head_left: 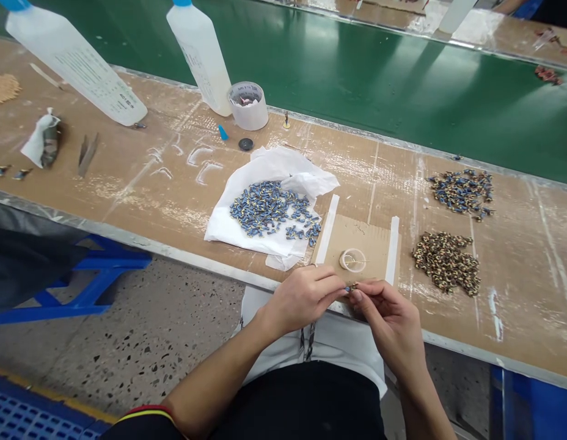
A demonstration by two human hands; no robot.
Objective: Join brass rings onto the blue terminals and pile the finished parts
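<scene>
My left hand [304, 296] pinches a tiny blue figure part [348, 289] between thumb and fingertips. Against it, my right hand [396, 321] grips a small brownish figure part [354, 285]; the two pieces meet at my fingertips, and the fingers partly hide them. Just beyond, a small clear cup [359, 261] with a thin stick across it stands on a cardboard pad [363, 235]. Left of the pad, many blue-and-yellow parts [263, 208] lie on white paper [226, 229]. Brown-and-gold parts [446, 263] are heaped to the right, below a pile of blue-and-brown pieces [464, 192].
Two white bottles [84, 67] [201, 58] lean near the green belt [357, 79]. A tape roll [249, 113] holds scraps. A small figure [286, 120] stands beside it. Tweezers [88, 154] and a wrapped bundle [43, 137] lie at left. A blue stool [86, 275] is below.
</scene>
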